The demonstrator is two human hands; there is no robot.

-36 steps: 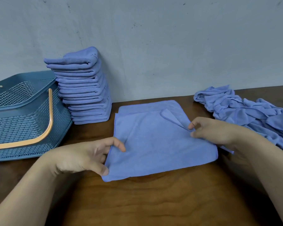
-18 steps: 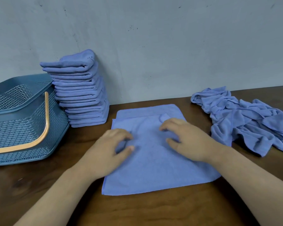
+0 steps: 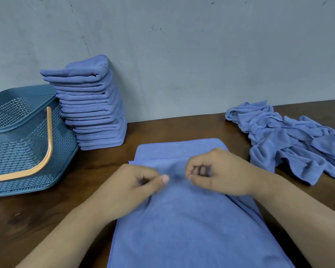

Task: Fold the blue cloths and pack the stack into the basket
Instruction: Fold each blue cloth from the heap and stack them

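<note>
Left hand (image 3: 132, 187) and right hand (image 3: 219, 172) close together, knuckles up, fingers curled inward, thumbs pointing toward each other.

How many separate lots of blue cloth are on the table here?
3: a folded stack beside the basket at the wall, one cloth spread in the middle, and a crumpled pile at right. More may lie unseen inside the basket.

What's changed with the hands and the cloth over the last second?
The left hand and right hand left the side edges of the flat cloth and met over its middle, fingers now curled; whether they pinch it is unclear. The folded stack, basket and crumpled pile stayed put.
</note>
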